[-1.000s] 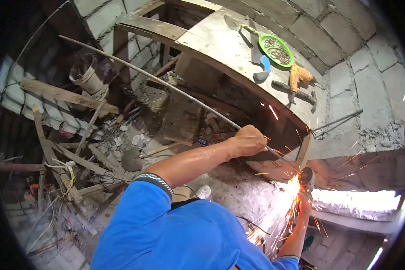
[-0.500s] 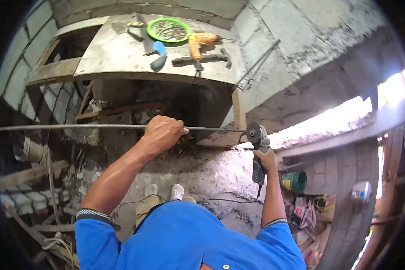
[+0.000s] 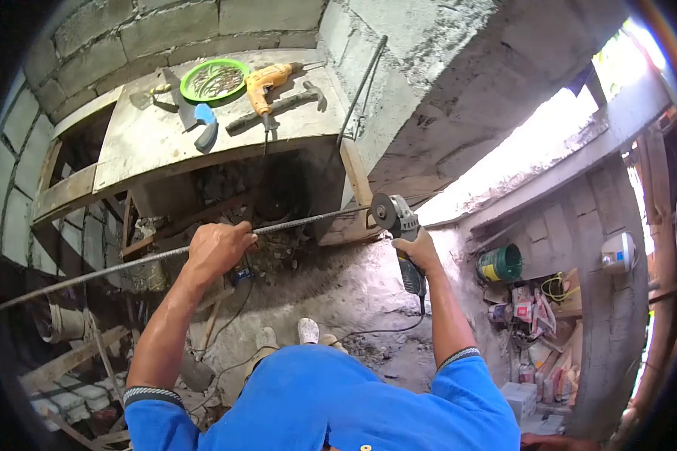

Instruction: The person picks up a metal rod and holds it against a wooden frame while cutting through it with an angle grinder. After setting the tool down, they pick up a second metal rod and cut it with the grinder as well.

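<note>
A long ribbed metal rod (image 3: 139, 261) slants from the lower left up to the right. My left hand (image 3: 217, 252) is closed around it near its middle. My right hand (image 3: 419, 249) grips an angle grinder (image 3: 410, 270), with its round disc (image 3: 384, 211) facing the rod's right end. Whether disc and rod touch, I cannot tell. A wooden post (image 3: 356, 173) stands just above the disc. The grinder's black cord (image 3: 384, 329) hangs down and runs across the ground.
On the board (image 3: 147, 135) lie a green tray of nails (image 3: 214, 79), an orange drill (image 3: 265, 81), a hammer (image 3: 278, 107) and a blue-handled tool (image 3: 205, 128). A green bucket (image 3: 500, 263) and a white container (image 3: 617, 253) are at the right. Concrete blocks form the walls.
The view has turned and shifted. The rod, level before, now slants with its left end lower. Both hands keep their holds, and the grinder appears further left in view.
</note>
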The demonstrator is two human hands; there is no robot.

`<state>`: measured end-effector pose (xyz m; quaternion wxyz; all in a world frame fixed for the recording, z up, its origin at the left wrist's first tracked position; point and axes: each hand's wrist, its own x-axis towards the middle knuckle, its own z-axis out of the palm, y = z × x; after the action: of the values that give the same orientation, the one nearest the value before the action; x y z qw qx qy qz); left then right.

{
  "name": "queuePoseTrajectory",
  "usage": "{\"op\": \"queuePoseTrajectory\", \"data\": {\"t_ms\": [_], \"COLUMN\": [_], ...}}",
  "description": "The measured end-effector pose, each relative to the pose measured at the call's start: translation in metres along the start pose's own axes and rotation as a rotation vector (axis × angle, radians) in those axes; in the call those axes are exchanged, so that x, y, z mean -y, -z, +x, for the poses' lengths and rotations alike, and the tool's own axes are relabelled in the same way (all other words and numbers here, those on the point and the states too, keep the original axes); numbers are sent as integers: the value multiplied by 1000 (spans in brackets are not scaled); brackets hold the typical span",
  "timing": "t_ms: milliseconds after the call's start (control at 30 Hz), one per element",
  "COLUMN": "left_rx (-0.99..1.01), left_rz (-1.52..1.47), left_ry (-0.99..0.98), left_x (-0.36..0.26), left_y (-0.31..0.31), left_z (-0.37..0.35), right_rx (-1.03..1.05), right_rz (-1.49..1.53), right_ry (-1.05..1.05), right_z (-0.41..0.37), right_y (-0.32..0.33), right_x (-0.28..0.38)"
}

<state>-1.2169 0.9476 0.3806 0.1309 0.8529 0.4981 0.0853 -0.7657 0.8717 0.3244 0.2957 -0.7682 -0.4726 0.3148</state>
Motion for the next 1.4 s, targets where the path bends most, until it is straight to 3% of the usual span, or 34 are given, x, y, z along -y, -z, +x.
{"op": "queuePoseTrajectory", "data": {"t_ms": [133, 200, 300, 433, 500, 833, 1067, 1233, 1267, 1400], "left_rx": [-11, -113, -32, -88, -104, -176, -171, -50, -142, -167], "left_rz": [-40, -33, -29, 1, -36, -78, -84, -158, -125, -135], "left_ry": [-13, -89, -48, -47, -83, -139, -109, -54, -162, -163], "left_x": [0, 0, 4, 9, 12, 18, 17, 21, 25, 28], "left_y": [-4, -8, -14, -22, -24, -29, -29, -32, -32, -47], "left_z": [-1, 2, 1, -2, -1, -3, -3, -3, -7, -2], "right_rx": [11, 17, 19, 57, 72, 64, 74, 46, 179, 160], "right_rz": [-15, -37, -46, -53, -41, -106, -54, -64, -113, -16], "right_ry": [10, 6, 51, 84, -25, 5, 124, 156, 46, 61], "right_z": [8, 15, 20, 24, 25, 16, 34, 64, 54, 38], "right_y": [-7, -12, -15, -17, -17, -17, -20, -24, -16, -20], "right_x": [-5, -14, -11, -11, -13, 9, -40, -82, -62, -37]}}
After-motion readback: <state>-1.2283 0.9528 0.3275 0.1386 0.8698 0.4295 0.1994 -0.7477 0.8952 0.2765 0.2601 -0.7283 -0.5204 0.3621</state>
